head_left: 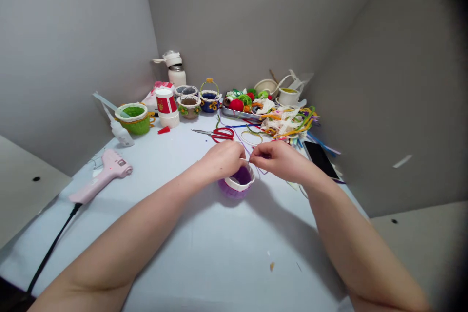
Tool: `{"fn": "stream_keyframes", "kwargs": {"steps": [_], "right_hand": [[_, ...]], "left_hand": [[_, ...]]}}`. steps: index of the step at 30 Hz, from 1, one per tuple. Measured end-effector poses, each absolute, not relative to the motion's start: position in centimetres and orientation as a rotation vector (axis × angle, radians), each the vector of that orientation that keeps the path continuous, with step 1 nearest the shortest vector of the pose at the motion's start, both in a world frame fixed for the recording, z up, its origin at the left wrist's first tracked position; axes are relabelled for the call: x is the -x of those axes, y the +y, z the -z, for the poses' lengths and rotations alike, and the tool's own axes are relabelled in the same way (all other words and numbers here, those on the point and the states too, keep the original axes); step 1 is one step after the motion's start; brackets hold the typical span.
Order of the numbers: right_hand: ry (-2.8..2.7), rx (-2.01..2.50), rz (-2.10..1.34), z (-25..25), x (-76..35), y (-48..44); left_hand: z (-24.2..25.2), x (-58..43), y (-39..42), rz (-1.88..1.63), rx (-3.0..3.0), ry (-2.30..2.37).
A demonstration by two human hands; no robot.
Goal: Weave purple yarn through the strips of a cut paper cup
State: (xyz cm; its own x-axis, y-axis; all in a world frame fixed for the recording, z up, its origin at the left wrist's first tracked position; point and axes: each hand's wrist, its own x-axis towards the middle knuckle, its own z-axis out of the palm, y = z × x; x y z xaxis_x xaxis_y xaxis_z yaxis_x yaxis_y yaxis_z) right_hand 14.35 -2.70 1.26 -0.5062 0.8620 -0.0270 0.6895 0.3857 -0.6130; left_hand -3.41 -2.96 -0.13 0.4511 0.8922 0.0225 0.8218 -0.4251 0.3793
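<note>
A small purple basket [236, 190] with a white rim stands on the table in front of me. My left hand [224, 160] is closed on its far left rim, the fingertips partly hidden behind the hand. Close by on the rim's right, my right hand [276, 158] makes a pinch with thumb and forefinger. What lies in that pinch is too small to make out. A thin purple cord [261, 171] trails on the table just below the right fingers. Red-handled scissors [222, 134] lie beyond the left hand, beside a pale ring [252, 137].
At left rest a pink glue gun [106, 175] with a black cable, a white squeeze bottle [121, 131] and a green basket [134, 121]. Finished-looking small baskets [189, 107] and a white flask [177, 74] stand behind. Tangled cords [290, 121] and a phone [321, 158] lie at right.
</note>
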Motion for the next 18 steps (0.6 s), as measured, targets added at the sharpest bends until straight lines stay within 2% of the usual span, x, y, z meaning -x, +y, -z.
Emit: {"fn": "stream_keyframes", "kwargs": {"steps": [9, 18], "right_hand": [[-2.363, 1.39, -0.785, -0.4, -13.0, -2.1], [-2.691, 1.176, -0.586, -1.7, -13.6, -3.4]], "left_hand": [[1.1, 3.8, -2.0, -0.356, -2.295, 1.45], [1.0, 4.0, -2.1, -0.421, -2.276, 1.394]]}}
